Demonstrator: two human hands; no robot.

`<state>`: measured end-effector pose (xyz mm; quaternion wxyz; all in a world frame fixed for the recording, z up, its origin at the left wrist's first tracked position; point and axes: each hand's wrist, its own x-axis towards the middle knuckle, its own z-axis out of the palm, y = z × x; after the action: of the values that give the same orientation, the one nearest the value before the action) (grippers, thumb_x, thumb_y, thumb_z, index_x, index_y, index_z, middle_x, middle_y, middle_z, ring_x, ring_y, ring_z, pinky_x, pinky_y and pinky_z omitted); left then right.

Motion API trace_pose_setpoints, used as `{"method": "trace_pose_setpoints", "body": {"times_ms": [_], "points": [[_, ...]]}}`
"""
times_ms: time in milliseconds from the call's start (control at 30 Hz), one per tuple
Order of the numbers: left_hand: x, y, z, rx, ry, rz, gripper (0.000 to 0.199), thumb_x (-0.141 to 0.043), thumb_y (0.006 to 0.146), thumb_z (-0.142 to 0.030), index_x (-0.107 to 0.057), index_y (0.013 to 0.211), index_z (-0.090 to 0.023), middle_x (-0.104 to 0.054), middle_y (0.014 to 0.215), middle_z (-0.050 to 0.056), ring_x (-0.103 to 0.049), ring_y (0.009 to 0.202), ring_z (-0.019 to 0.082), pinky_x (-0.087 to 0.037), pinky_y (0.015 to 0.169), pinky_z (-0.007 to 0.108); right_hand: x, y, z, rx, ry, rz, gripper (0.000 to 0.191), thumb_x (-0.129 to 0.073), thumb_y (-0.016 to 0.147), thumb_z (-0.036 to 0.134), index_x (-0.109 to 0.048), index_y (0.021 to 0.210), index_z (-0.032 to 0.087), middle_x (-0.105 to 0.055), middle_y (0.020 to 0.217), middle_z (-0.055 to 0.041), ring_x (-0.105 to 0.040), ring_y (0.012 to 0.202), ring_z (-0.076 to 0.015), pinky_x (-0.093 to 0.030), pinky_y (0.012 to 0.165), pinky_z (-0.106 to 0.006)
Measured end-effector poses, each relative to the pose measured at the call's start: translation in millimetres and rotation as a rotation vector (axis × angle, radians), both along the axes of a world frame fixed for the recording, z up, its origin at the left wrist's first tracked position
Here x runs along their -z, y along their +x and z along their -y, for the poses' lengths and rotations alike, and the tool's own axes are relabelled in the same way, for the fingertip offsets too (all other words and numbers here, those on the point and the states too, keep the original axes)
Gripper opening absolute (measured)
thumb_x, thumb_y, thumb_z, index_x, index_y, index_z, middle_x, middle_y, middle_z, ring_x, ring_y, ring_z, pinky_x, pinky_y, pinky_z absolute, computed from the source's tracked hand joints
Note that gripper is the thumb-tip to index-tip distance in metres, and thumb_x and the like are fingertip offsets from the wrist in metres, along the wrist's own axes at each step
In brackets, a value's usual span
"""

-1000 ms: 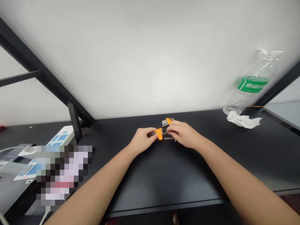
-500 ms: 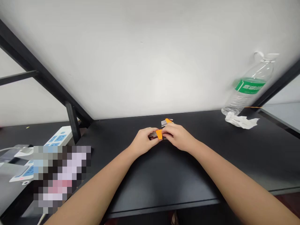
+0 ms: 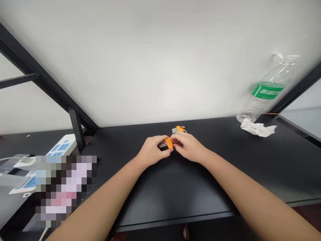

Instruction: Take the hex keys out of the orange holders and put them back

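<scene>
A hex key set, several metal rods in an orange holder (image 3: 169, 143), is between my hands above the black table. My left hand (image 3: 151, 150) is closed round its left side, thumb below and fingers above, with the rods pointing into the palm. My right hand (image 3: 187, 146) pinches at the holder's right edge; its fingertips partly hide what they grip there. Just behind my right hand lies a second hex key set (image 3: 179, 128) with an orange holder and silver rods, its near part covered by the hand.
A clear plastic bottle (image 3: 268, 90) with a green label leans by the wall at the right, a crumpled tissue (image 3: 258, 128) before it. White power strips (image 3: 60, 147) with blue sockets and a blurred-out object (image 3: 66, 190) are at the left. A black metal frame (image 3: 50, 83) rises there.
The orange holder has turned slightly and shifted a little left in my left hand. My right fingers have moved in against its right edge, where rod ends showed before.
</scene>
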<state>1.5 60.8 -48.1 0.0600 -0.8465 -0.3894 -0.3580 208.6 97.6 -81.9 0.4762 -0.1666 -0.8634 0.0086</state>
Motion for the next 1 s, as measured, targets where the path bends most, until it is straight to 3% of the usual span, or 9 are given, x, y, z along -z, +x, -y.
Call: {"method": "trace_pose_setpoints", "body": {"times_ms": [100, 233, 333, 567, 767, 1000], "points": [[0.4, -2, -2, -0.016, 0.025, -0.030, 0.024, -0.070, 0.081, -0.033, -0.074, 0.102, -0.022, -0.074, 0.091, 0.001, -0.067, 0.078, 0.017, -0.052, 0.078, 0.026, -1.2, 6, -1, 0.005, 0.005, -0.006, 0.016, -0.054, 0.090, 0.008, -0.059, 0.098, 0.020, -0.063, 0.095, -0.0033, -0.057, 0.083, -0.0158, -0.046, 0.073, -0.029], [2.3, -8, -7, -0.066, 0.115, -0.049, 0.035, -0.073, 0.078, -0.038, -0.073, 0.108, -0.022, -0.076, 0.097, 0.004, -0.070, 0.083, 0.020, -0.055, 0.084, 0.031, -5.2, 25, -9, 0.230, -0.038, 0.080, 0.010, -0.058, 0.086, 0.010, -0.062, 0.087, 0.019, -0.062, 0.092, -0.0040, -0.055, 0.077, -0.0152, -0.042, 0.068, -0.028], [1.5, -10, -7, -0.097, 0.170, -0.066, 0.040, -0.072, 0.076, -0.036, -0.072, 0.114, -0.022, -0.076, 0.101, 0.005, -0.071, 0.086, 0.022, -0.055, 0.090, 0.034, -7.9, 37, -16, 0.315, -0.122, 0.213, 0.009, -0.062, 0.086, 0.014, -0.066, 0.079, 0.019, -0.064, 0.090, -0.0045, -0.058, 0.081, -0.0170, -0.042, 0.068, -0.028], [0.0, -11, -5, -0.146, 0.230, -0.104, 0.038, -0.070, 0.076, -0.035, -0.071, 0.111, -0.022, -0.076, 0.097, 0.004, -0.069, 0.085, 0.022, -0.053, 0.096, 0.038, -6.9, 38, -20, 0.355, -0.211, 0.322, 0.013, -0.062, 0.081, 0.011, -0.067, 0.073, 0.020, -0.067, 0.087, -0.0037, -0.059, 0.071, -0.0148, -0.043, 0.063, -0.027], [2.1, -14, -11, -0.139, 0.286, -0.149, 0.045, -0.072, 0.076, -0.037, -0.069, 0.119, -0.024, -0.076, 0.104, 0.005, -0.070, 0.096, 0.026, -0.049, 0.104, 0.042, -6.7, 34, -13, 0.498, -0.311, 0.355, 0.011, -0.071, 0.071, 0.011, -0.064, 0.070, 0.020, -0.067, 0.081, -0.0055, -0.059, 0.062, -0.0166, -0.039, 0.052, -0.028], [0.5, -14, -14, -0.140, 0.314, -0.194, 0.045, -0.071, 0.078, -0.037, -0.068, 0.121, -0.024, -0.077, 0.097, 0.004, -0.071, 0.087, 0.024, -0.041, 0.114, 0.046, -8.4, 28, -5, 0.499, -0.244, 0.335, 0.016, -0.068, 0.073, 0.008, -0.060, 0.068, 0.020, -0.064, 0.075, -0.0052, -0.057, 0.060, -0.0163, -0.036, 0.053, -0.028]]}}
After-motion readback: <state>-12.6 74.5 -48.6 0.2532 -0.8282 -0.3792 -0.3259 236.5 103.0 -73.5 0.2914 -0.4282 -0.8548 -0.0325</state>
